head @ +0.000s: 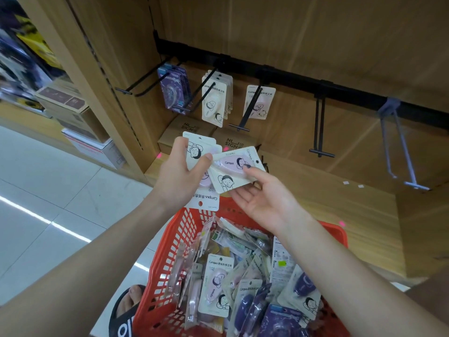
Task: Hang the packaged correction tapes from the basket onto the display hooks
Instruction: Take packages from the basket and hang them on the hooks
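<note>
The left hand was raised above the red basket, its fingers curled around a small stack of correction tape packs. At its 3 o'clock, the right hand lay palm up and pinched one pink pack with thumb on top. More packs hung on the display hooks at 12 o'clock.

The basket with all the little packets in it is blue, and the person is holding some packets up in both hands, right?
Not quite: the basket is red, not blue, as the head view shows. The rest holds: the left hand and right hand each hold packets above it.
</note>
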